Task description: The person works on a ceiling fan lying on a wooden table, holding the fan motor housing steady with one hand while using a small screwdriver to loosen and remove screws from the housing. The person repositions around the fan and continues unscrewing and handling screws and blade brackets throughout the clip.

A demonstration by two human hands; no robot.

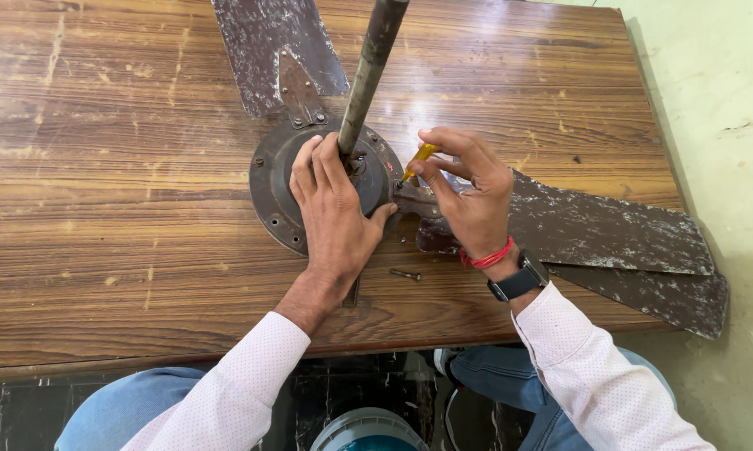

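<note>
An old ceiling fan lies on a wooden table (109, 167). Its round brown motor housing (269, 179) has a metal rod (368, 67) rising toward the camera. My left hand (333, 209) rests flat on the housing, fingers spread beside the rod's base. My right hand (468, 188) grips a small yellow-handled screwdriver (421, 155), whose tip points down where a worn grey blade (610, 230) joins the housing. A second blade (272, 50) extends toward the table's far side. A loose screw (406, 274) sits on the table between my wrists.
The right blade overhangs the table's right edge above a pale floor (719, 100). My knees in blue jeans (117, 409) are below the table's near edge, with a round grey-blue object (368, 430) between them on the dark floor.
</note>
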